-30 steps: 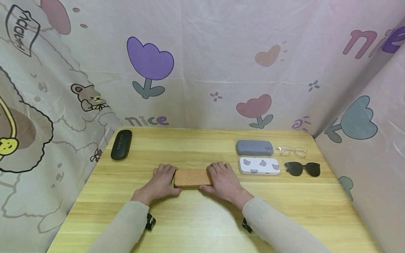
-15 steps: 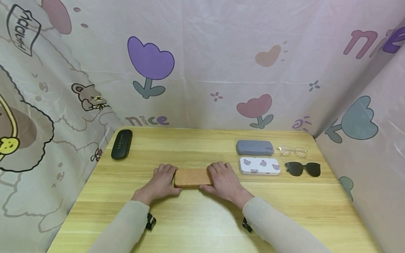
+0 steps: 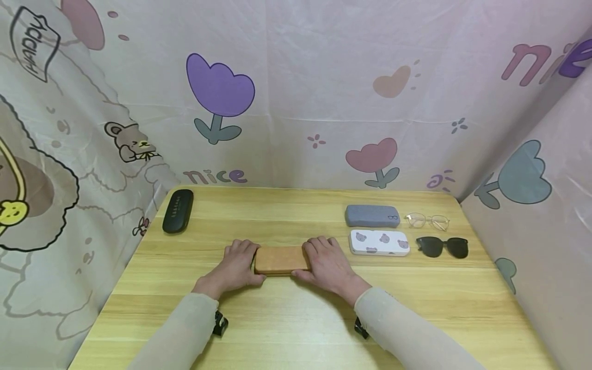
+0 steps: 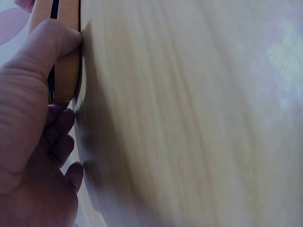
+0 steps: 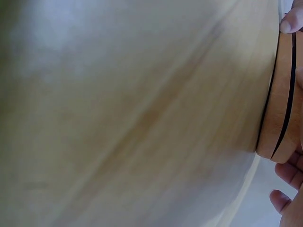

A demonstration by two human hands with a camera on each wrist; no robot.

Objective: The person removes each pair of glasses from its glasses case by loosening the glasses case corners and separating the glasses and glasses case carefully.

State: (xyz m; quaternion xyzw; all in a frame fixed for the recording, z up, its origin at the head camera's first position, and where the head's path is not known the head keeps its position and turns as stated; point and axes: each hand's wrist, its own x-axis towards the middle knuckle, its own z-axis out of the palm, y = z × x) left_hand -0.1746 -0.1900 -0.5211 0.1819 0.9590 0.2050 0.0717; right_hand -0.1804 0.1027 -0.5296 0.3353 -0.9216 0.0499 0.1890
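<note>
A tan-brown glasses case (image 3: 282, 259) lies lengthwise near the middle of the table, between both hands. My left hand (image 3: 237, 264) grips its left end, thumb at the front edge and fingers around the far side. At the other end, my right hand (image 3: 327, 264) holds it the same way, covering that corner. The left wrist view shows the thumb (image 4: 52, 42) against the front side of the case (image 4: 68, 78). A dark seam runs between lid and base, also seen on the case (image 5: 274, 109) in the right wrist view; the inside is hidden.
A black glasses case (image 3: 178, 211) lies at the table's back left. Toward the back right are a blue-grey case (image 3: 372, 216), a white bear-print case (image 3: 379, 243), clear eyeglasses (image 3: 427, 221) and dark sunglasses (image 3: 442, 247). Printed curtains (image 3: 296, 92) stand behind and beside the table (image 3: 287, 324).
</note>
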